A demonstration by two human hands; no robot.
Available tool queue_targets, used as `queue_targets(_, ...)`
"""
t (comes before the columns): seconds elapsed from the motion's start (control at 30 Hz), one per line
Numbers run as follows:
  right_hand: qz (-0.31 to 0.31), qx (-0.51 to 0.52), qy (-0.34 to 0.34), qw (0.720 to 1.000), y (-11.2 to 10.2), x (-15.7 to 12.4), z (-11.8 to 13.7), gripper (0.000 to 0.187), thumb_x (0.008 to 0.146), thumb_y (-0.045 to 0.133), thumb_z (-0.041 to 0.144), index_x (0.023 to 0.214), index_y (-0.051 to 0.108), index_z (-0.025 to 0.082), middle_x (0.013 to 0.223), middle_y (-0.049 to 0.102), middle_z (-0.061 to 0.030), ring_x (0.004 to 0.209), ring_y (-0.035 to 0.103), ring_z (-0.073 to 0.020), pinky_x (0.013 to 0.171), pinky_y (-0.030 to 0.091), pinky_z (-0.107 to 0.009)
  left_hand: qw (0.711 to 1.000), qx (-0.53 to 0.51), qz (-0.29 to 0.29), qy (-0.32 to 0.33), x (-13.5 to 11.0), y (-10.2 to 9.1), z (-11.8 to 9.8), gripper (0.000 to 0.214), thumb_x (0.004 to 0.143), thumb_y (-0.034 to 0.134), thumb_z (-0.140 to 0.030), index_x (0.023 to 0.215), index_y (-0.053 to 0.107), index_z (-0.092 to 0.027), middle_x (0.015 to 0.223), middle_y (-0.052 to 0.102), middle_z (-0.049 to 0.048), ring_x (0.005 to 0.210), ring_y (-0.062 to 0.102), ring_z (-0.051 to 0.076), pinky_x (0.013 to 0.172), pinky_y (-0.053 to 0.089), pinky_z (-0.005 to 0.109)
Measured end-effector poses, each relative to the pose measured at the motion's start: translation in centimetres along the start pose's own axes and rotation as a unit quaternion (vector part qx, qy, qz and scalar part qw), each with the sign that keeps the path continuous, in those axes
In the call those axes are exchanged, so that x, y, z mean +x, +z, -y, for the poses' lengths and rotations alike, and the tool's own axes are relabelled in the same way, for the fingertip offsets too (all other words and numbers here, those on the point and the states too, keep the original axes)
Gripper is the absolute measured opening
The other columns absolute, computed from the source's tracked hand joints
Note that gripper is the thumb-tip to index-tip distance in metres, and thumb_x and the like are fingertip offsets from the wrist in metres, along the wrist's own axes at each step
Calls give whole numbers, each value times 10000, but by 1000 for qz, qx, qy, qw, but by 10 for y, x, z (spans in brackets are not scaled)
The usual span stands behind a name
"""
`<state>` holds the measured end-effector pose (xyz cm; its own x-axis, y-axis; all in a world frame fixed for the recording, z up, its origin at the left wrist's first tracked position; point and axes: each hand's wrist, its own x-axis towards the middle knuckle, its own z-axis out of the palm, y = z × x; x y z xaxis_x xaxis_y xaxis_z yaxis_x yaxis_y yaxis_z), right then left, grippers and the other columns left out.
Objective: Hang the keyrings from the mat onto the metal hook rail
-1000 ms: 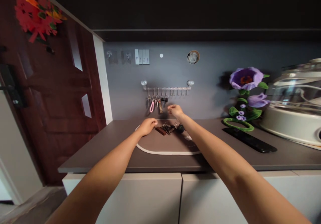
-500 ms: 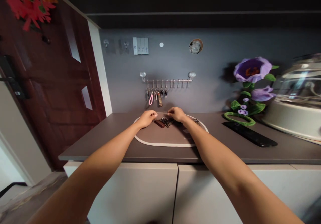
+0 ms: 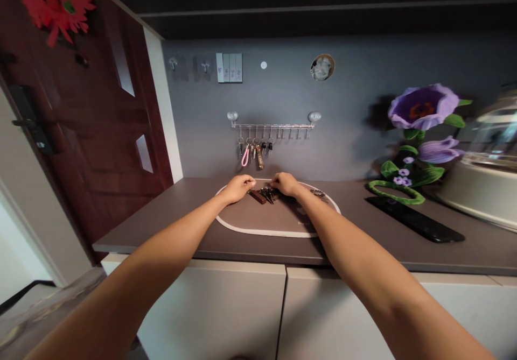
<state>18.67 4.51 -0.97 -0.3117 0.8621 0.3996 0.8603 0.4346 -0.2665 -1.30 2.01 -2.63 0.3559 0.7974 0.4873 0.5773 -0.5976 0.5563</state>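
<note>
Between my hands, a bunch of metal keys [image 3: 267,193] lies low over an oval brown mat with a pale rim [image 3: 258,233]. A reddish-brown bar-shaped key fob [image 3: 258,197] is at its left side. My left hand [image 3: 239,189] has thumb and fingers pinched together beside the fob's upper end; what is between the fingertips is too small to make out. My right hand [image 3: 286,183] is closed, its fingers curled down at the right side of the keys, and its grip is hidden. More keys [image 3: 318,193] lie on the mat beyond my right forearm.
A clear hook rail [image 3: 274,127] on the wall holds several key sets, one with a pink strap [image 3: 245,156]. A black elongated object [image 3: 416,219], purple flowers [image 3: 424,107] and a domed white appliance [image 3: 484,188] stand right. A dark red door [image 3: 121,188] is left.
The view has shifted slightly, so the right-hand objects appear farther right. Both hands stay at the keys in nearly the same pose.
</note>
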Motion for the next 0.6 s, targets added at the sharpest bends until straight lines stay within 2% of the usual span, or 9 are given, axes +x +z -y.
queue_targets(0.33,-6,89,-2,996,-7,-4,8,101,702,508,112,660,591,152,627,582,3,585,469,-83,594,346,-180,1000,2,1,-1,-1,0,-3,270,791,445,-325,873,614,-131,795,638,31,703,542,127,663,410,227)
queue_targets(0.6,-13,208,-3,978,-4,-1,7,80,734,480,194,683,526,153,557,517,36,525,446,-69,562,358,-177,1000,-5,-1,9,-2,-2,-7,243,789,450,-289,874,620,-137,862,654,41,767,568,138,712,424,236)
